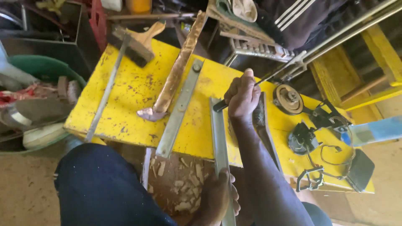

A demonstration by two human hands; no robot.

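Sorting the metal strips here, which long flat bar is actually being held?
The grey bar nearest the right edge, gripped by the left hand; the other bar lies untouched.

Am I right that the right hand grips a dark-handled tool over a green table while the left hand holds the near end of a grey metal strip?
Not quite: the table is yellow, not green, as the head view shows. The right hand does grip a dark-handled tool, and the left hand holds the near end of the grey metal strip.

The person is wearing dark navy trousers (pixel 100 188) (plain, unmarked cloth). Both arms are showing bare to the frame's edge, with no sleeves, gloves, rings or watch covering the right hand (pixel 242 98) or left hand (pixel 217 201).
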